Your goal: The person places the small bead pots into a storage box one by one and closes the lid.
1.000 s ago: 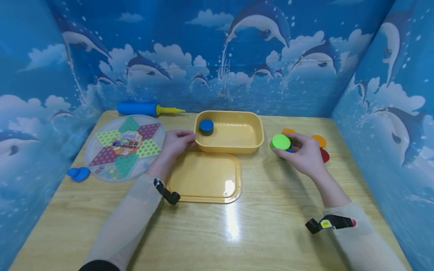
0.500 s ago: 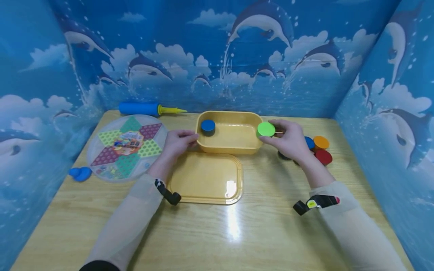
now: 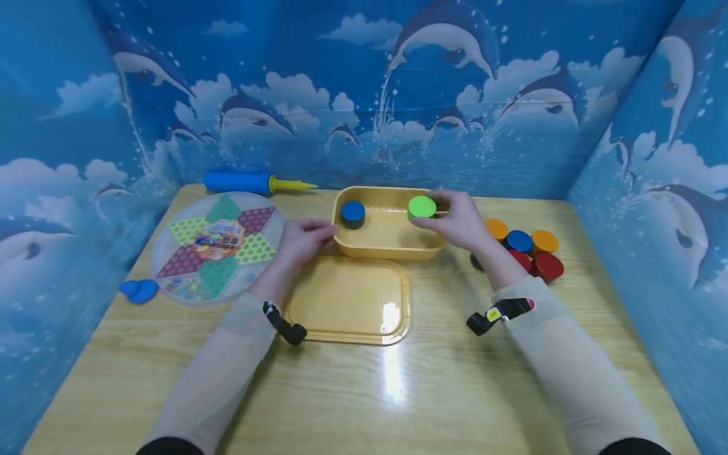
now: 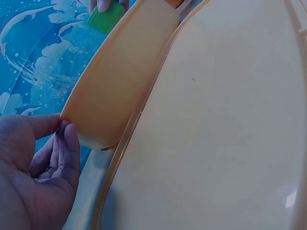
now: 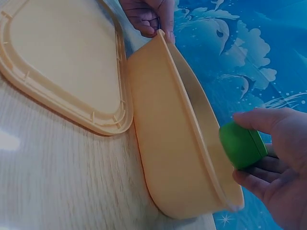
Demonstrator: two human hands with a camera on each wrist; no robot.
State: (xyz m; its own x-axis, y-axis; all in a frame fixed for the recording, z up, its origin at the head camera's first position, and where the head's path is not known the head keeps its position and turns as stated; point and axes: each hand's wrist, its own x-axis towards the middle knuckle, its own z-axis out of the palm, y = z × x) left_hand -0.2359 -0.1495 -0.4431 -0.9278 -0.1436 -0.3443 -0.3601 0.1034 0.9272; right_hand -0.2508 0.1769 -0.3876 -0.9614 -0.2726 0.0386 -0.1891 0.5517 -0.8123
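Further left than half a second ago, when it was at the tub's right edge, the green block is now over the right part of the yellow tub, brought there by the right hand. From the head view I see it pinched between thumb and fingers, its round face turned up. It is squat; the tub's long axis runs left to right across the table. This view alone shows the blue block standing inside the tub's left end, and the orange, blue and red pieces grouped to the right. The lid lies flat in front of the tub.

The left wrist view brings out the left hand, its thumb and fingertips pinching the near corner of the tub's rim. The green block appears past the rim, up against the dolphin backdrop.

The right wrist view shows the green block's side, with a thin seam, held above rim level; whether the lower fingertips touch the rim I can't tell. It also reveals small notches along the lid's raised edge.
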